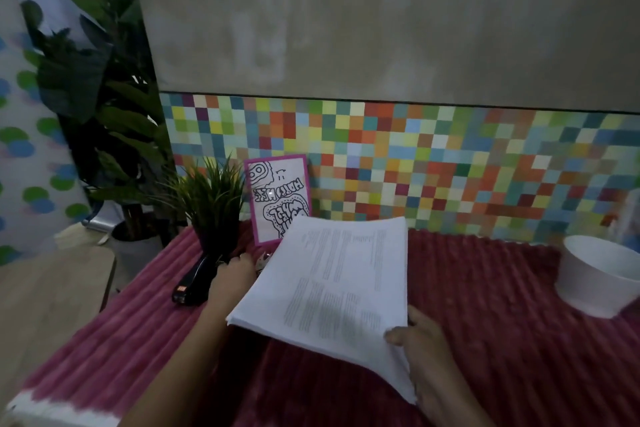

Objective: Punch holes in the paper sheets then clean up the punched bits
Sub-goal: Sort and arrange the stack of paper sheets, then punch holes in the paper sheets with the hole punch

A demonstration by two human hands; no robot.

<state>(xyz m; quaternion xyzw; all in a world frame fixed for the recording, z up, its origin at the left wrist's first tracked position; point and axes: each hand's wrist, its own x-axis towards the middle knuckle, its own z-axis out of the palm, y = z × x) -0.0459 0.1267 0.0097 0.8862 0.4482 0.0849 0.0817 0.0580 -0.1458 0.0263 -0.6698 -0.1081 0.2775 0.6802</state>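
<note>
Above the red cloth (485,288), the right hand (426,350) is pinching the near corner of the paper sheets (346,281), thumb on top, and is holding them lifted and tilted. The left hand (232,274) is reaching to the black hole punch (194,284) beside the small plant (211,198); whether it is grasping it, I cannot tell. The stack's long axis is probably running away from the person toward the tiled wall (450,166). I am advising to square the edges first, then push one edge fully into the punch.

A table (485,322) draped in maroon cloth is shown. A hole punch (194,282), plant (213,204) and framed card (277,198) are set left of the right hand's (426,347) grip on the papers (339,281); a bowl (595,281) is set to its right.
</note>
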